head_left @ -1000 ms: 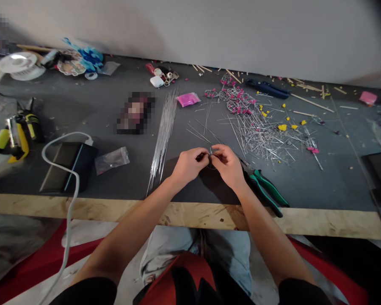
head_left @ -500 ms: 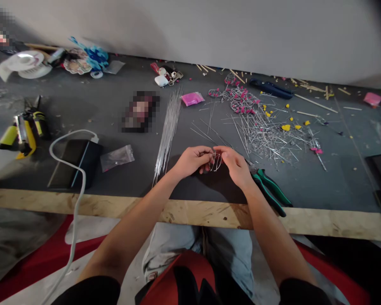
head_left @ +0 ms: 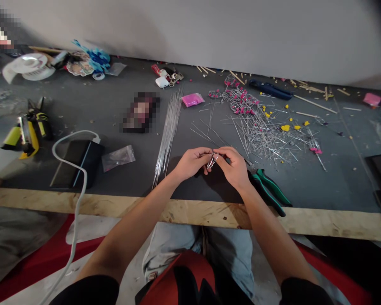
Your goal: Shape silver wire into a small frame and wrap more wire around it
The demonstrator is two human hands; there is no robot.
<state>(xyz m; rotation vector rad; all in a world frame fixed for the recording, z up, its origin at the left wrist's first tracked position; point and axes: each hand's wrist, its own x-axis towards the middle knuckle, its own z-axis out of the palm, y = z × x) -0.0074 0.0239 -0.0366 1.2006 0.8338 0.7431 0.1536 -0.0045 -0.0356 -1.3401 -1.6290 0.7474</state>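
Bent wire piece (head_left: 212, 160) pinched betw. left hand (head_left: 192, 162) & right hand (head_left: 235, 168), fingertips meeting; equally near.

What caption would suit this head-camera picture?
Both hands, left and right, pinch a small bent wire piece above a cluttered workbench.

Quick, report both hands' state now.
Left hand: closed, pinching the small bent wire piece.
Right hand: closed, grip on the same wire piece from the other side.
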